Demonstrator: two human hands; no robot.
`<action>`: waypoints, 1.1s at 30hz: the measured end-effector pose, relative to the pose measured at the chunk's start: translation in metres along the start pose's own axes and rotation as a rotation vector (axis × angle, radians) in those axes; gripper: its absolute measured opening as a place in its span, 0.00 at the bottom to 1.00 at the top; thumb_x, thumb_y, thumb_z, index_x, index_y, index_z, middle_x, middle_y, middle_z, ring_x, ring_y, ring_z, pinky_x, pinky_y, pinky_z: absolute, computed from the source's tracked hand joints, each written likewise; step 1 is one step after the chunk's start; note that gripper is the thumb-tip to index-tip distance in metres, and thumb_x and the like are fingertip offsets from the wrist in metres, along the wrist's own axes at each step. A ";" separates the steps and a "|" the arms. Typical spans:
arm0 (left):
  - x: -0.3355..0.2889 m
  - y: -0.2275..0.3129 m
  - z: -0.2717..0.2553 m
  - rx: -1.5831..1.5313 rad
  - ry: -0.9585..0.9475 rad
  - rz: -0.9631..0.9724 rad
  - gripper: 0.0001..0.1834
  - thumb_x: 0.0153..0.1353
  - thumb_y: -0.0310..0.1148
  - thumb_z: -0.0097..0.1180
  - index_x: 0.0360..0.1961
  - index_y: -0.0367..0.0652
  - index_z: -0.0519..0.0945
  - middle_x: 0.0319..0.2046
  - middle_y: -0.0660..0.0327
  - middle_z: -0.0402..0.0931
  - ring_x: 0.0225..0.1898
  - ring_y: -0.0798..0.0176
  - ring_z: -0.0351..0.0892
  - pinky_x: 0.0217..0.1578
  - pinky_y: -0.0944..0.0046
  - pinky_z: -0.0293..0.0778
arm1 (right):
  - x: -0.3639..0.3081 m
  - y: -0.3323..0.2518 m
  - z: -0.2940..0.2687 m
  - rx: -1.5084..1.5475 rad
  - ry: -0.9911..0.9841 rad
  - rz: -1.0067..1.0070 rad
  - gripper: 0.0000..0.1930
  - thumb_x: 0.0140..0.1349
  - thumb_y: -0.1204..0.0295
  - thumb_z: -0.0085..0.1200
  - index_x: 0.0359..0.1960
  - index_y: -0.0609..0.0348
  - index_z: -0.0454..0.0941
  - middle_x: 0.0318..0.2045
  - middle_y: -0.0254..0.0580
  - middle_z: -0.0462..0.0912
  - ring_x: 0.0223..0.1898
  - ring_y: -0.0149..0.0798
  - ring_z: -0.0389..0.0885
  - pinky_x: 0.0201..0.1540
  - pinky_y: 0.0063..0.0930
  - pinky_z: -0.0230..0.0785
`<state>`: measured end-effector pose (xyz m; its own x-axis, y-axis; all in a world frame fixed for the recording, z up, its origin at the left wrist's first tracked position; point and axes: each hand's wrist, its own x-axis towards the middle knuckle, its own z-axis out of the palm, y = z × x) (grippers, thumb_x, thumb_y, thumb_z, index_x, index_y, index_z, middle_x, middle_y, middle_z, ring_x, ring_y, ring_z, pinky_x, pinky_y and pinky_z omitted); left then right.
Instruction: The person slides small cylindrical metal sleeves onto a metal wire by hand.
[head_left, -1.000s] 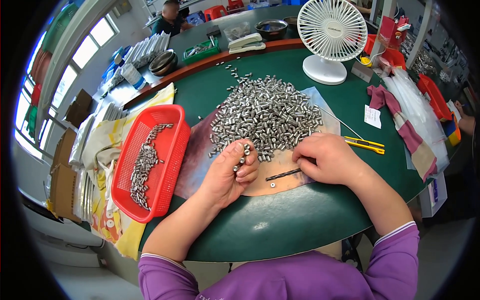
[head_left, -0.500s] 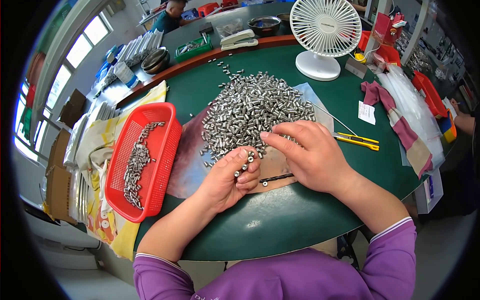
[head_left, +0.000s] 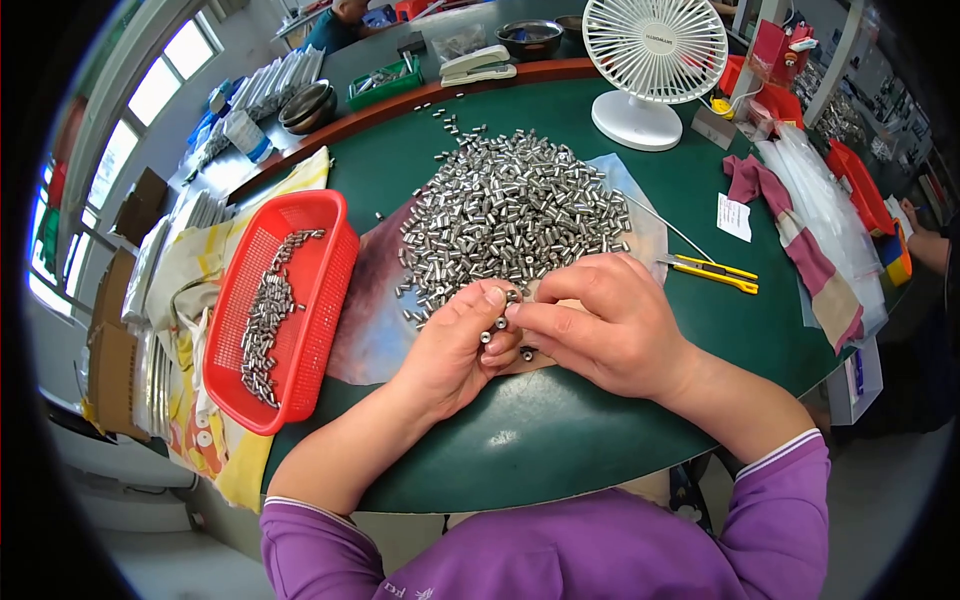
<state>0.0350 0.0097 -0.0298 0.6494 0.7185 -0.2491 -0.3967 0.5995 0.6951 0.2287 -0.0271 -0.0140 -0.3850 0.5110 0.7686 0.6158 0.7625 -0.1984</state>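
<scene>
My left hand [head_left: 455,340] is closed around several small metal cylinders [head_left: 486,337], their holed ends showing between thumb and fingers. Against them come the bent fingertips of my right hand [head_left: 615,325], pinched together at the uppermost cylinder; whatever they grip is hidden. Just below the hands, one more cylinder [head_left: 527,354] shows a dark round end. Beyond both hands spreads a large heap of the same shiny cylinders [head_left: 510,205], lying on a coloured sheet [head_left: 365,335].
A red plastic basket [head_left: 325,330] with more cylinders stands left. On the right lie a yellow utility knife [head_left: 715,272], a thin rod [head_left: 670,228], a paper slip [head_left: 733,217] and a striped cloth [head_left: 805,260]. A white fan [head_left: 640,120] stands at the back, near a stapler [head_left: 478,68].
My right hand has moved left and down to the left hand, its fingers closing at the held cylinders. The drill bit seen below the hands earlier is now hidden.
</scene>
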 end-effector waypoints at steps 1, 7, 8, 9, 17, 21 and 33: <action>0.000 -0.001 0.000 -0.002 0.003 0.000 0.09 0.71 0.39 0.47 0.41 0.45 0.72 0.23 0.67 0.67 0.21 0.75 0.61 0.24 0.74 0.60 | 0.001 -0.001 0.001 0.031 -0.001 -0.002 0.16 0.49 0.68 0.62 0.42 0.50 0.80 0.38 0.30 0.77 0.39 0.38 0.77 0.40 0.33 0.67; 0.003 -0.006 -0.001 0.013 -0.046 -0.046 0.08 0.72 0.38 0.46 0.40 0.45 0.71 0.24 0.67 0.67 0.21 0.74 0.61 0.26 0.75 0.63 | 0.001 -0.003 0.006 0.051 -0.036 -0.019 0.13 0.49 0.69 0.63 0.39 0.50 0.80 0.38 0.32 0.77 0.37 0.38 0.76 0.38 0.33 0.67; 0.003 -0.006 -0.001 0.013 -0.046 -0.046 0.08 0.72 0.38 0.46 0.40 0.45 0.71 0.24 0.67 0.67 0.21 0.74 0.61 0.26 0.75 0.63 | 0.000 -0.003 0.007 0.030 -0.040 -0.035 0.13 0.50 0.67 0.62 0.38 0.52 0.78 0.40 0.33 0.77 0.39 0.38 0.77 0.39 0.33 0.67; 0.003 -0.007 -0.001 0.016 -0.047 -0.049 0.08 0.72 0.38 0.46 0.40 0.45 0.71 0.24 0.67 0.67 0.21 0.74 0.61 0.26 0.74 0.63 | 0.000 -0.004 0.009 0.030 -0.040 -0.034 0.13 0.50 0.67 0.62 0.38 0.52 0.78 0.40 0.33 0.77 0.39 0.38 0.77 0.39 0.33 0.67; 0.004 -0.006 -0.002 0.035 -0.044 -0.035 0.09 0.73 0.38 0.44 0.40 0.44 0.71 0.24 0.66 0.68 0.22 0.75 0.62 0.26 0.75 0.64 | -0.002 -0.002 0.015 0.050 -0.040 0.063 0.12 0.50 0.71 0.63 0.37 0.53 0.78 0.36 0.35 0.77 0.37 0.41 0.77 0.40 0.35 0.67; 0.005 -0.008 -0.001 0.068 -0.017 -0.031 0.08 0.72 0.37 0.46 0.42 0.44 0.71 0.24 0.67 0.68 0.22 0.76 0.63 0.26 0.75 0.64 | -0.004 -0.002 0.012 0.038 -0.054 0.051 0.12 0.50 0.71 0.63 0.37 0.53 0.77 0.35 0.36 0.77 0.38 0.42 0.77 0.39 0.35 0.68; -0.012 0.073 -0.014 0.958 0.351 0.869 0.05 0.66 0.29 0.54 0.40 0.39 0.75 0.30 0.66 0.75 0.28 0.74 0.72 0.29 0.73 0.69 | -0.008 0.010 0.004 -0.020 -0.025 0.114 0.11 0.53 0.73 0.61 0.36 0.55 0.73 0.35 0.38 0.76 0.38 0.44 0.75 0.41 0.37 0.68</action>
<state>-0.0113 0.0497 0.0143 0.1631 0.8764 0.4530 0.1085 -0.4723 0.8747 0.2356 -0.0219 -0.0243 -0.3288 0.6039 0.7261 0.6698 0.6911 -0.2715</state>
